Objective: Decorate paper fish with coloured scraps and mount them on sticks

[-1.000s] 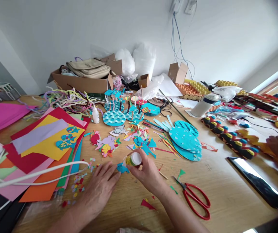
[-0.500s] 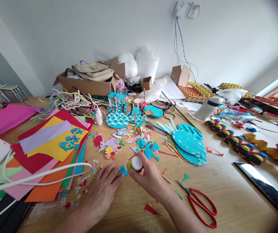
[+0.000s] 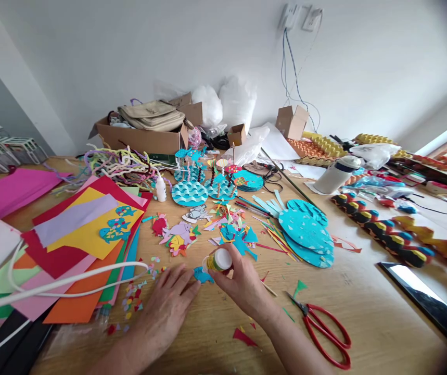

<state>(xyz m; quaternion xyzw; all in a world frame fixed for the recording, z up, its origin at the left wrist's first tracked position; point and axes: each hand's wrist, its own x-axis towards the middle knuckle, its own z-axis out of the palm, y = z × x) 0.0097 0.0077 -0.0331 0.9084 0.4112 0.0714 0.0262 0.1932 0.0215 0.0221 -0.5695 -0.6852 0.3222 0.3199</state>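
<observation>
My right hand (image 3: 242, 284) grips a glue stick (image 3: 220, 260), its white end tilted up toward me and its other end down by a small blue paper piece (image 3: 203, 275), perhaps a fish. My left hand (image 3: 170, 302) lies flat on the table, fingers stretched out, with the fingertips at the left edge of that blue piece. Tiny coloured paper bits (image 3: 136, 294) are scattered left of my left hand. Cut-out paper fish (image 3: 177, 235) lie beyond it. Past my right hand is a heap of blue paper scraps (image 3: 237, 237).
Red-handled scissors (image 3: 327, 328) lie to the right, near a dark tablet (image 3: 422, 297). Stacked coloured paper (image 3: 67, 307) and a white cable (image 3: 90, 271) are at left. Blue paper discs (image 3: 305, 226), a glue bottle (image 3: 161, 188) and a cardboard box (image 3: 141, 139) stand farther back.
My right hand has shifted slightly right with the glue stick, and more of the blue paper piece now shows. My left hand stays in nearly the same place.
</observation>
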